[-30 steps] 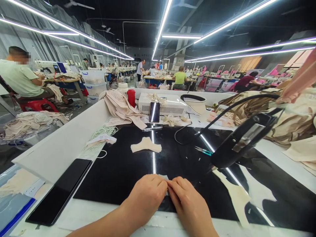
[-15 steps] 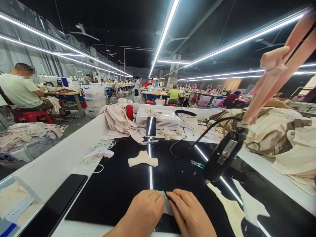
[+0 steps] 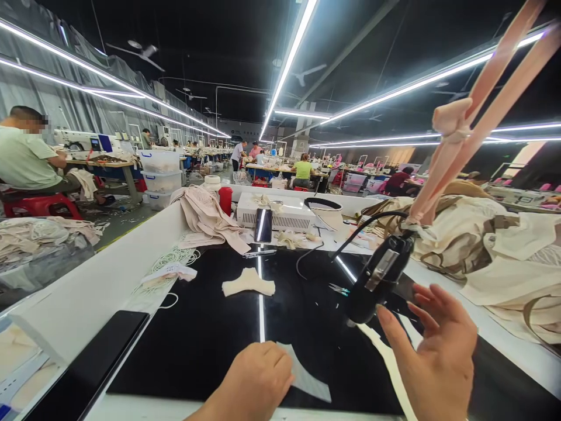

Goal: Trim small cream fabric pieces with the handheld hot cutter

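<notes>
Under the left hand: left hand (image 3: 256, 380) closed, pinning the pale fabric piece (image 3: 307, 381) on the black table (image 3: 210, 327).
Right hand: right hand (image 3: 432, 351) open, empty, near the hanging black tool (image 3: 379, 278).
Advice: he should grasp the tool body firmly, while the fabric stays flat.

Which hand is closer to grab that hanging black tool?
Probably the right hand: it is raised, open, beside the hanging black tool. The left hand rests low on the pale fabric piece.

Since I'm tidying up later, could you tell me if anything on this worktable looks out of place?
Mostly ordinary clutter. A black hand tool hangs tilted from pink straps over the black table, near the open right hand. Small scissors lie loose beside its cord.
</notes>
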Demonstrator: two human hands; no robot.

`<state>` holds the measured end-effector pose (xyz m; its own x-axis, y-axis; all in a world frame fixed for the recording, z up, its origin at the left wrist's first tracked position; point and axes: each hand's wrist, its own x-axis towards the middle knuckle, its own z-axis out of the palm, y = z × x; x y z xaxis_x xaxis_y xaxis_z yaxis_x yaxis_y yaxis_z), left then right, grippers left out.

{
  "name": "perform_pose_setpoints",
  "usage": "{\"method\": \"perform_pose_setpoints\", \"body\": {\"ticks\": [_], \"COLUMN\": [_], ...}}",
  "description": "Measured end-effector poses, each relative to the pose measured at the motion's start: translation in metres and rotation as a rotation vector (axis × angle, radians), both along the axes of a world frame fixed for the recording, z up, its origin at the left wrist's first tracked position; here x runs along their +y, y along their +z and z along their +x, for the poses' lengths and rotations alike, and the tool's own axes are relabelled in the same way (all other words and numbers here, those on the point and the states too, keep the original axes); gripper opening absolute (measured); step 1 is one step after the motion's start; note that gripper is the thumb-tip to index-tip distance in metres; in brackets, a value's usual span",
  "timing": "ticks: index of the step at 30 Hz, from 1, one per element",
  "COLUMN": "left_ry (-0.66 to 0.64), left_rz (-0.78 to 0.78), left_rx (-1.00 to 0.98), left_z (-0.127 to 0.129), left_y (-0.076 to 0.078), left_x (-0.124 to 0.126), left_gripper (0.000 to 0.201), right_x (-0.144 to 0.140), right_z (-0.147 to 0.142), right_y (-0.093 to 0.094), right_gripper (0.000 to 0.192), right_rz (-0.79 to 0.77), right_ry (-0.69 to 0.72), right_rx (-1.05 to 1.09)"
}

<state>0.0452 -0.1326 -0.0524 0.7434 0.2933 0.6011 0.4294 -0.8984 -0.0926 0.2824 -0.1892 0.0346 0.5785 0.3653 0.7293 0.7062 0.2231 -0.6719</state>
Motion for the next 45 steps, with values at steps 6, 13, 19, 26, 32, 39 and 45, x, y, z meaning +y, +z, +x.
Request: {"method": "perform_pose_setpoints", "body": {"ticks": [6,13,19,26,32,39,45], "left_ry": [-0.021,-0.05,-0.065,-0.052,-0.055,-0.083,-0.086], "left_rz": [-0.003,-0.015,-0.042,-0.005,-0.051,-0.034,-0.026], "left_rx": [-0.047,-0.056,-0.043,0.093,0.127,0.087,0.07], "left_z": [0.002,0.003,0.003,0.0,-0.002,-0.003,-0.002], "left_y": [-0.001,-0.002,-0.002,0.009,0.02,0.021,0.022], "left_x": [-0.002,-0.003,-0.005,-0.01,-0.013,-0.015,-0.015], "left_gripper": [0.019,0.021,0.017,0.025,0.024,0.022,0.019], "right_x": [0.022,0.035,0.041,0.045,0.049,0.051,0.048], "right_z": [0.022,0.02,0.01,-0.028,-0.063,-0.074,-0.074], "right_y": [0.009,0.01,0.017,0.017,0.013,0.005,0.002], "right_gripper": [0.107,0.042,0.033,0.028,0.03,0.04,0.038], "right_rz": [-0.159,-0.151,-0.11,-0.01,0.107,0.171,0.179], "right_ry": [0.335,0.552,0.611,0.532,0.681,0.782,0.794], "right_rx": [0.268,0.343,0.342,0.298,0.38,0.441,0.445]}}
